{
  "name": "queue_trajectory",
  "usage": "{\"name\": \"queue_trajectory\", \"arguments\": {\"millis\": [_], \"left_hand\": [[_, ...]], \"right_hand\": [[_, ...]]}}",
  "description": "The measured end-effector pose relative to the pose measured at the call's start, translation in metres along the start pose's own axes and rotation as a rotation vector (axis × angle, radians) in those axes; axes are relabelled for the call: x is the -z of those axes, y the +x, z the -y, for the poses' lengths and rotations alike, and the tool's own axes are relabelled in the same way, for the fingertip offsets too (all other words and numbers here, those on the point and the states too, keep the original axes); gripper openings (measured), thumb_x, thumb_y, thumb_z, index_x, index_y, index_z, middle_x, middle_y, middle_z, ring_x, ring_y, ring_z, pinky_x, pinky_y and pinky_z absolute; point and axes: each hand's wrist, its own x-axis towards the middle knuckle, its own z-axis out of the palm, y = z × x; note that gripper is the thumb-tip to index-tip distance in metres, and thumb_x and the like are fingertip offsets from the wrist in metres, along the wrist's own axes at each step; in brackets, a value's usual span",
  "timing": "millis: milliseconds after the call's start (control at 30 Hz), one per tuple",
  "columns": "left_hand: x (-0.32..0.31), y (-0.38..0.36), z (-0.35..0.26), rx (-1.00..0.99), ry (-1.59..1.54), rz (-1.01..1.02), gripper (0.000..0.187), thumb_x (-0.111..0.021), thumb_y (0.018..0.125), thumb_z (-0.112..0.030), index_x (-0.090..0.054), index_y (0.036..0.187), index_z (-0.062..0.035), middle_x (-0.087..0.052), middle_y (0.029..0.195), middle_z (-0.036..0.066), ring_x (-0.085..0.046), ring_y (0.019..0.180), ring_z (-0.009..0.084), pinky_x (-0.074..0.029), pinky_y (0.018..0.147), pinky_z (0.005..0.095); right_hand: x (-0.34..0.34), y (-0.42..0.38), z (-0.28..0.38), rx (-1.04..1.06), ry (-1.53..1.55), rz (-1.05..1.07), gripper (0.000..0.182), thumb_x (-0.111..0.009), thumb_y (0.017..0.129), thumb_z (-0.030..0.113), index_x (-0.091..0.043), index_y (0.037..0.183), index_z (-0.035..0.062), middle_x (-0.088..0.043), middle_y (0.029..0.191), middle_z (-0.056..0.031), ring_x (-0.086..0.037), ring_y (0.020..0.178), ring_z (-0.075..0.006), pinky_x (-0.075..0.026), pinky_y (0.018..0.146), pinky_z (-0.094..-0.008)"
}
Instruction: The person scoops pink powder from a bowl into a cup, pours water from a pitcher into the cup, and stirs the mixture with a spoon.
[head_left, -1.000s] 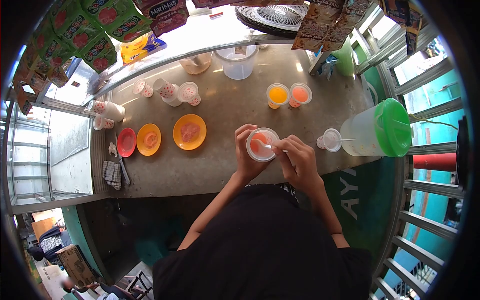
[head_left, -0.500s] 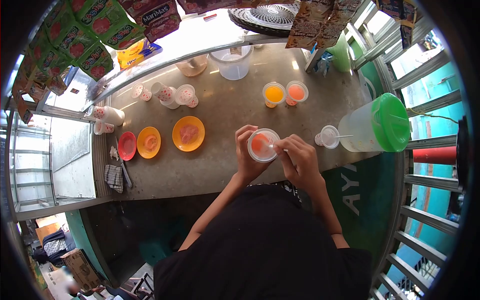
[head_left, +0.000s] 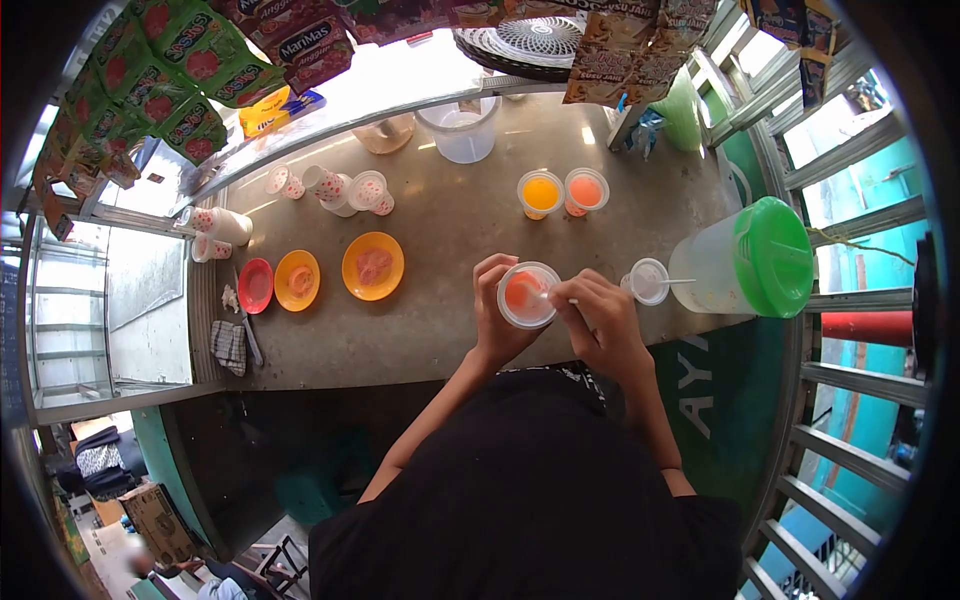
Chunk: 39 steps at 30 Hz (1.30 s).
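Gripping cup (head_left: 530, 315) and spoon (head_left: 541, 294), hands (head_left: 496, 312) (head_left: 606, 325) curled

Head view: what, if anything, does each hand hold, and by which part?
The left hand holds a round, translucent plastic cup by its side; the right hand holds a white plastic spoon by its handle.

Held near the worktop's (head_left: 440, 335) front edge, a round translucent cup (head_left: 524, 316), mouth up, with a wide pale rim; inside, below that rim, an orange-red drink (head_left: 516, 288); dipped into it, a white spoon (head_left: 541, 294), handle leaning toward the worktop's right edge.
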Motion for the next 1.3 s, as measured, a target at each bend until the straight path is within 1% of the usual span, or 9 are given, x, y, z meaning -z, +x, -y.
{"name": "queue_trajectory", "arguments": {"millis": [100, 200, 267, 400, 467, 900, 1000, 1067, 1300], "left_hand": [[-0.001, 0.004, -0.005, -0.024, 0.013, -0.020, 0.076, -0.092, 0.064, -0.013, -0.042, 0.121, -0.0066, -0.051, 0.118, 0.018, -0.055, 0.110, 0.0317, -0.049, 0.089, 0.0412], [-0.004, 0.006, -0.007, -0.028, 0.004, -0.040, 0.076, -0.092, 0.064, -0.013, -0.042, 0.121, -0.0068, -0.051, 0.117, 0.017, -0.055, 0.110, 0.0311, -0.049, 0.089, 0.0408], [-0.007, 0.007, -0.009, -0.019, -0.009, -0.054, 0.076, -0.092, 0.064, -0.013, -0.042, 0.121, -0.0070, -0.051, 0.117, 0.017, -0.055, 0.110, 0.0309, -0.049, 0.089, 0.0406], [-0.012, 0.012, -0.015, -0.016, 0.012, -0.042, 0.075, -0.092, 0.064, -0.014, -0.044, 0.121, -0.0069, -0.051, 0.117, 0.016, -0.055, 0.109, 0.0308, -0.049, 0.089, 0.0402], [-0.014, 0.013, -0.017, -0.012, 0.020, -0.035, 0.074, -0.092, 0.065, -0.014, -0.044, 0.121, -0.0068, -0.051, 0.117, 0.016, -0.055, 0.108, 0.0307, -0.049, 0.089, 0.0402], [-0.043, 0.005, -0.026, 0.021, -0.028, -0.070, 0.069, -0.091, 0.066, -0.015, -0.047, 0.118, -0.0064, -0.052, 0.115, 0.013, -0.053, 0.111, 0.0290, -0.047, 0.090, 0.0404], [-0.044, 0.002, -0.028, -0.001, -0.030, -0.079, 0.068, -0.090, 0.066, -0.015, -0.047, 0.118, -0.0061, -0.051, 0.115, 0.012, -0.052, 0.112, 0.0285, -0.047, 0.091, 0.0399], [-0.047, 0.003, -0.028, -0.016, -0.033, -0.087, 0.068, -0.090, 0.066, -0.014, -0.047, 0.118, -0.0060, -0.051, 0.115, 0.012, -0.051, 0.113, 0.0283, -0.047, 0.091, 0.0396], [-0.053, 0.001, -0.022, -0.011, -0.082, -0.100, 0.073, -0.090, 0.067, -0.015, -0.043, 0.121, -0.0066, -0.049, 0.116, 0.013, -0.051, 0.113, 0.0273, -0.047, 0.091, 0.0380]], "right_hand": [[0.002, 0.005, -0.002, 0.013, 0.198, 0.028, 0.006, -0.067, 0.087, -0.002, -0.064, 0.091, 0.0005, -0.067, 0.081, -0.0105, -0.062, 0.073, -0.0268, -0.049, 0.064, -0.0354], [0.010, 0.014, -0.001, 0.072, 0.055, -0.050, 0.008, -0.067, 0.085, -0.003, -0.064, 0.091, 0.0013, -0.068, 0.082, -0.0101, -0.062, 0.073, -0.0262, -0.049, 0.063, -0.0361], [0.017, 0.015, -0.003, 0.076, 0.061, 0.127, 0.008, -0.068, 0.085, -0.002, -0.065, 0.091, 0.0016, -0.068, 0.082, -0.0103, -0.063, 0.073, -0.0266, -0.049, 0.063, -0.0366], [0.025, 0.020, -0.003, 0.084, 0.139, 0.070, 0.007, -0.068, 0.085, 0.000, -0.065, 0.090, 0.0017, -0.069, 0.082, -0.0104, -0.064, 0.073, -0.0273, -0.049, 0.063, -0.0371], [0.031, 0.023, -0.001, 0.075, -0.011, 0.063, 0.006, -0.068, 0.084, 0.001, -0.065, 0.090, 0.0026, -0.069, 0.082, -0.0104, -0.064, 0.074, -0.0277, -0.049, 0.062, -0.0373], [0.046, 0.015, -0.017, 0.122, 0.181, 0.105, 0.006, -0.067, 0.085, 0.001, -0.065, 0.089, 0.0022, -0.067, 0.080, -0.0094, -0.064, 0.073, -0.0260, -0.047, 0.060, -0.0376], [0.050, 0.012, -0.018, 0.155, 0.015, 0.050, 0.005, -0.067, 0.086, 0.001, -0.065, 0.090, 0.0017, -0.067, 0.079, -0.0092, -0.063, 0.072, -0.0255, -0.047, 0.060, -0.0369], [0.052, 0.010, -0.021, 0.172, 0.117, 0.180, 0.005, -0.068, 0.085, 0.000, -0.065, 0.089, 0.0011, -0.067, 0.079, -0.0102, -0.062, 0.071, -0.0255, -0.047, 0.060, -0.0359], [0.069, 0.007, -0.013, 0.286, 0.145, -0.056, 0.013, -0.071, 0.079, 0.002, -0.063, 0.090, 0.0034, -0.063, 0.076, -0.0075, -0.061, 0.068, -0.0246, -0.046, 0.056, -0.0353]]}}
